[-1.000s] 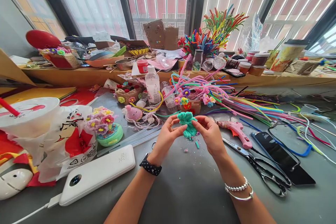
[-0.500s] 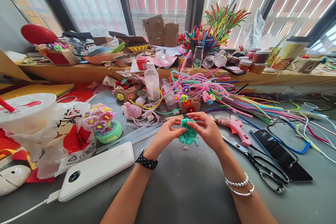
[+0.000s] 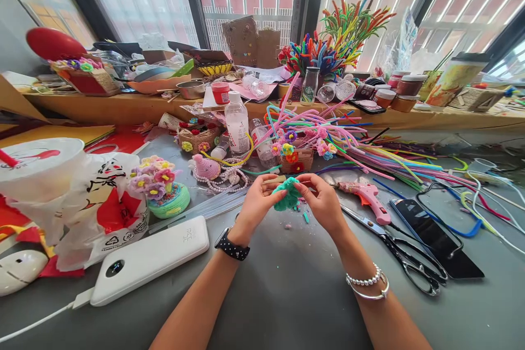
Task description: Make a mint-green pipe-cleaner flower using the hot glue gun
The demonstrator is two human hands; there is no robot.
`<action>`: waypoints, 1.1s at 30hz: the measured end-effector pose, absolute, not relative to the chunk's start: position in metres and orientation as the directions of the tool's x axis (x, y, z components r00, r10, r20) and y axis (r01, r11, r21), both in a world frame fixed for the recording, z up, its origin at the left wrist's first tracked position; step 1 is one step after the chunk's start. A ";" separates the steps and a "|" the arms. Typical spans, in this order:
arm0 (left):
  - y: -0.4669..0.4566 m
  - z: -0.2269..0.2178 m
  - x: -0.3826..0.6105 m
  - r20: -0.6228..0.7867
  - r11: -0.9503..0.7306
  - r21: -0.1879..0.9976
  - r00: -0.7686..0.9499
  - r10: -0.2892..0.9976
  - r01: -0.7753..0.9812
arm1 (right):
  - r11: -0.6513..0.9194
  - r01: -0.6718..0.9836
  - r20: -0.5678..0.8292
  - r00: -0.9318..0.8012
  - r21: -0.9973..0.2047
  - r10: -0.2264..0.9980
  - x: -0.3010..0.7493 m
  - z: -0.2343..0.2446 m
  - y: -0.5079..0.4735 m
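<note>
Grey table [image 3: 287, 295]: teal fuzzy flower [image 3: 286, 195], axis unclear, pinched by left hand [image 3: 256, 202] and right hand [image 3: 322, 203].

Left hand [image 3: 256, 200] and right hand [image 3: 324, 203] meet at centre, fingers curled in and pinched closed, fingertips facing each other, thumbs on top. Both wrists bend slightly inward. Bare forearms come up from the bottom edge in a V
</note>
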State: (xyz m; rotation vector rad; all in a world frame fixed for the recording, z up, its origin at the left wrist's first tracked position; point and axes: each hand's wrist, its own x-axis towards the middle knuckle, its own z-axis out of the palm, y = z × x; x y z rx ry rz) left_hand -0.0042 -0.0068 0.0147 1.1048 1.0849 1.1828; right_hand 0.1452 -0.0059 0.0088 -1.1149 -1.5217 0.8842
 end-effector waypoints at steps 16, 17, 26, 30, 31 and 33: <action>-0.007 0.011 0.003 0.088 -0.090 0.978 -0.015 0.996 -0.189 | 0.252 0.084 0.252 -0.008 -0.964 0.968 0.142 0.005 -0.005; -0.008 0.011 0.003 0.093 -0.095 0.977 -0.020 0.995 -0.190 | 0.253 0.085 0.253 -0.013 -0.964 0.967 0.142 0.005 -0.004; -0.011 0.015 0.005 0.174 -0.181 0.970 -0.053 0.983 -0.163 | 0.253 0.004 0.253 0.010 -0.968 0.967 0.141 0.005 -0.008; -0.012 0.016 0.004 0.170 -0.176 0.978 -0.064 0.983 -0.111 | 0.258 -0.004 0.258 -0.012 -0.966 0.966 0.141 0.006 -0.008; -0.012 0.016 0.003 0.163 -0.169 0.980 -0.065 0.984 -0.103 | 0.258 -0.008 0.258 -0.016 -0.966 0.966 0.141 0.006 -0.008; -0.012 0.016 0.003 0.158 -0.163 0.981 -0.058 0.986 -0.101 | 0.262 -0.013 0.262 -0.023 -0.965 0.965 0.141 0.006 -0.009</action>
